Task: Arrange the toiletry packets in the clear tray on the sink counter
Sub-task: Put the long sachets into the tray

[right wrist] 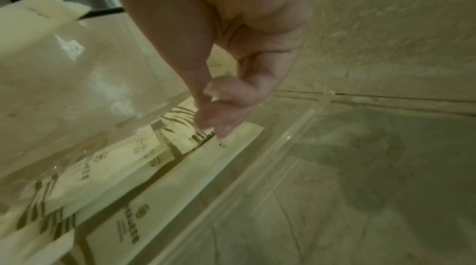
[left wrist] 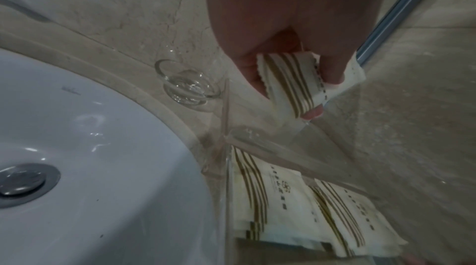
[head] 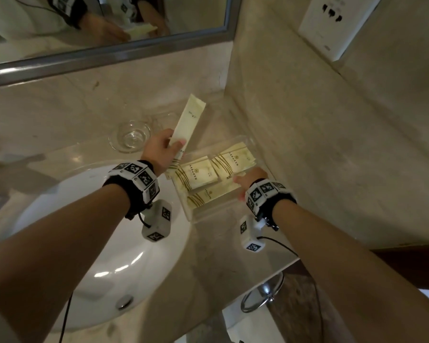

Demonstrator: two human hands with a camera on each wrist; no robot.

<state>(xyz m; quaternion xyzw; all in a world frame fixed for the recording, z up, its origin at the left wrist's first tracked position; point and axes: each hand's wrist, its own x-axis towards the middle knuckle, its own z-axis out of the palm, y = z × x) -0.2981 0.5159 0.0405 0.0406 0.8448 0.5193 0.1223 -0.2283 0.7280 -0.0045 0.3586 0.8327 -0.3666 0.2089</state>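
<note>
A clear tray [head: 209,215] sits on the marble counter against the right wall. Inside lie several cream packets with gold stripes, among them two squarish ones [head: 198,174] [head: 233,159] and a long one [head: 213,193]. My left hand [head: 164,149] is above the tray's far left corner and grips a long cream packet [head: 187,125] by its striped end [left wrist: 291,80]; the packet points up and away. My right hand [head: 249,180] is inside the tray at its right side. Its curled fingertips [right wrist: 219,119] touch the long packet [right wrist: 180,188]; whether they pinch it is unclear.
A shallow glass dish [head: 130,137] stands left of the tray. The white sink basin [head: 104,256] with its drain [head: 124,302] fills the lower left. The mirror frame [head: 109,54] runs along the back. A marble wall [head: 320,132] with a socket plate [head: 332,26] closes the right.
</note>
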